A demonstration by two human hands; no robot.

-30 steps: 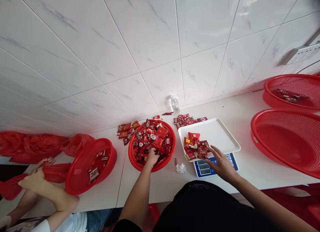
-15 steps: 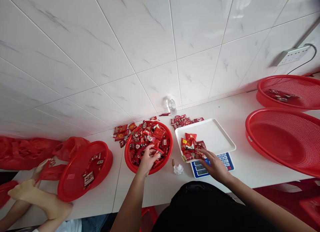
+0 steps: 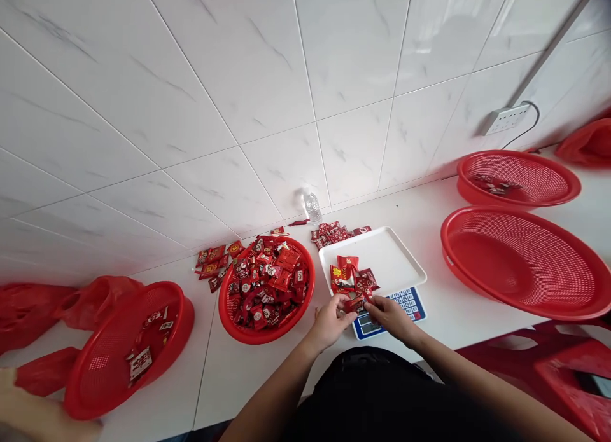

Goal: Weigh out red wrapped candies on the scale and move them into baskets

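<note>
My left hand [image 3: 333, 322] and my right hand [image 3: 390, 317] meet at the near left corner of the white tray [image 3: 396, 254] on a digital scale [image 3: 409, 305]. Between their fingertips is a small red candy packet [image 3: 354, 304], which both hands pinch. Just beyond it, several red packets [image 3: 347, 273] lie on the tray's left side; one has yellow on it. To the left of my left hand stands a red basket [image 3: 267, 336] heaped with small red wrapped packets [image 3: 267, 283].
Loose packets [image 3: 329, 233] lie behind the tray, others [image 3: 212, 261] behind the heaped basket. A clear plastic bottle [image 3: 312, 207] stands by the wall. Red baskets stand left [image 3: 90, 366] and right [image 3: 563, 257]. A co-worker's blurred arm [image 3: 38, 407] shows at lower left.
My left hand has moved right from the heaped basket to the tray corner, bringing a red packet. My right hand has met it there. The view has shifted right.
</note>
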